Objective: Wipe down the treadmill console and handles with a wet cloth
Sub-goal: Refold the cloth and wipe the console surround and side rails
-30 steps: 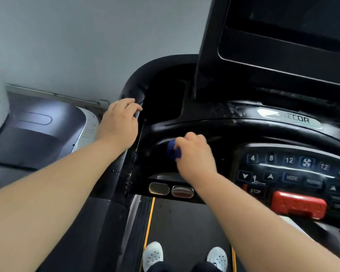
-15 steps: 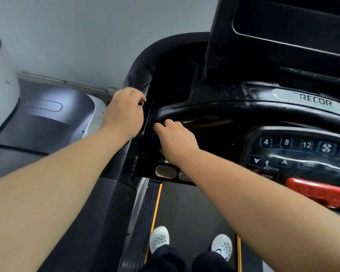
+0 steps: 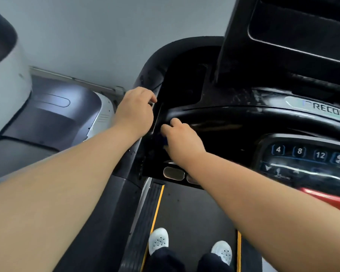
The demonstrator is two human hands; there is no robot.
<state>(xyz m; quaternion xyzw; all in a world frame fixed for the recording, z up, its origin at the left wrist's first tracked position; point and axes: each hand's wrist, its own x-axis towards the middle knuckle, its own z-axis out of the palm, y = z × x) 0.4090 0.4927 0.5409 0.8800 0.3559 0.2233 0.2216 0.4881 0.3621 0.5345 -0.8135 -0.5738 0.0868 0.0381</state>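
The black treadmill console (image 3: pixel 234 118) fills the right half of the view, with lit number buttons (image 3: pixel 299 152) at the right. My right hand (image 3: pixel 182 137) grips a small dark blue cloth (image 3: pixel 164 139) against the console's left end, just above two silver sensor pads (image 3: pixel 173 172). Most of the cloth is hidden under my fingers. My left hand (image 3: pixel 134 111) is curled over the top of the left handrail (image 3: pixel 151 75), beside the console's edge.
A red stop bar (image 3: pixel 330 197) sits at the lower right of the console. The dark screen housing (image 3: pixel 294 36) rises at the top right. A neighbouring grey and white machine (image 3: pixel 53 112) stands to the left. My white shoes (image 3: pixel 158 240) stand on the belt below.
My right hand has slid the cloth leftward along the console's front bar to its left end, so less of the cloth shows. My left hand has stayed on the handrail.
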